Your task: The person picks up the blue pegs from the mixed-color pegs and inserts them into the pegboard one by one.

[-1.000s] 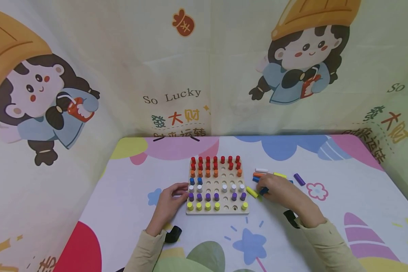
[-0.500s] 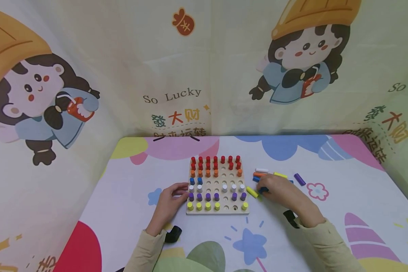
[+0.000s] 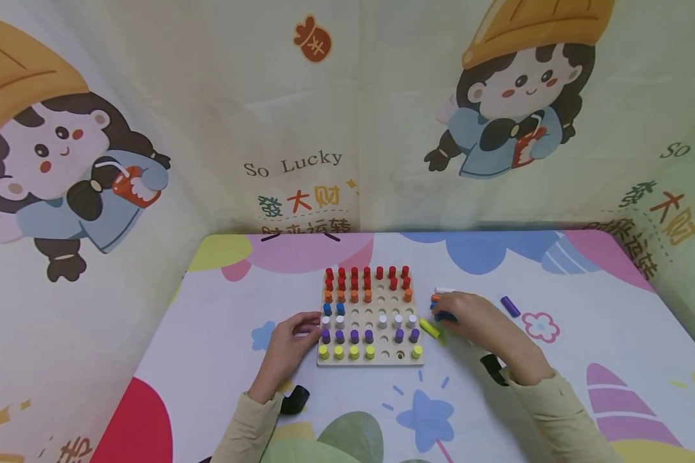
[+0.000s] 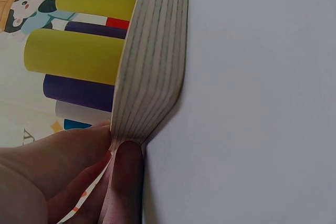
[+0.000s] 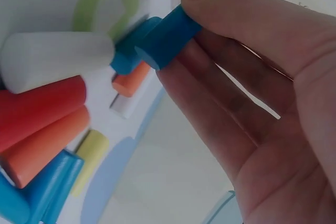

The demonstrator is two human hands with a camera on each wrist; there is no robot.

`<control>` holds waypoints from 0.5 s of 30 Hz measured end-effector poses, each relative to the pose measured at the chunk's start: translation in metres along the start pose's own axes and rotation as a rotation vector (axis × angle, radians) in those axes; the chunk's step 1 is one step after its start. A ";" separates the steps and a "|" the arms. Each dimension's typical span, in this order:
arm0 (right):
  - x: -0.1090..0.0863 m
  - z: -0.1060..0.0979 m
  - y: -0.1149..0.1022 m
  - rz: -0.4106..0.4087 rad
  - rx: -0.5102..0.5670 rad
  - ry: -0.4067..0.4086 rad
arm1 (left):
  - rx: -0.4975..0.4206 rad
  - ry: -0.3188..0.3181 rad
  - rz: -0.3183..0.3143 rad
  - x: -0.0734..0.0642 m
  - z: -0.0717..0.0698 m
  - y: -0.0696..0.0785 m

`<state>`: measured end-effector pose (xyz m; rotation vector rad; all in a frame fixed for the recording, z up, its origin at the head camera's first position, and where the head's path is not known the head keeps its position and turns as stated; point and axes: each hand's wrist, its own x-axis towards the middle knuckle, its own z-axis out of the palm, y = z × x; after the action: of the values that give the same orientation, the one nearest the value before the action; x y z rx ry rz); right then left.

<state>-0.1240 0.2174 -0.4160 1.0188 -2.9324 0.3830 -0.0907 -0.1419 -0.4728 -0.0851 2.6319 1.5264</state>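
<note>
A wooden pegboard [image 3: 370,363] lies on the table in the head view, with rows of red, orange, blue, white, purple and yellow pegs standing in it. Bare holes show between some of them. My left hand [image 3: 292,337] grips the board's left edge; in the left wrist view the thumb [image 4: 63,153] lies on the peg side and a fingertip [image 4: 127,169] on the other face. Right of the board, my right hand [image 3: 479,321] pinches a blue peg [image 5: 169,38] between thumb and fingers. Another blue peg [image 5: 126,56] lies just behind it in the right wrist view.
Loose pegs lie right of the board: a yellow peg [image 3: 429,328], a purple peg [image 3: 510,306] and a white peg [image 3: 443,290]. The right wrist view also shows red [image 5: 42,111] and orange pegs [image 5: 47,145]. A printed curtain [image 3: 382,128] rises behind the table.
My right hand has shifted slightly away from me with the blue peg, covering a yellow peg that showed behind it before. My left hand and the board have stayed put.
</note>
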 end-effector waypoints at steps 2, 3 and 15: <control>0.001 -0.001 -0.001 -0.006 0.005 0.007 | -0.001 0.001 0.001 0.000 0.000 0.000; 0.002 -0.001 -0.002 -0.004 0.009 0.008 | -0.001 0.001 0.002 0.000 0.000 0.000; 0.013 -0.010 -0.013 0.010 0.074 0.023 | 0.002 0.002 0.003 0.000 0.000 0.000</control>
<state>-0.1266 0.2023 -0.4021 1.0006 -2.9248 0.5042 -0.0905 -0.1422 -0.4726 -0.0828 2.6358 1.5250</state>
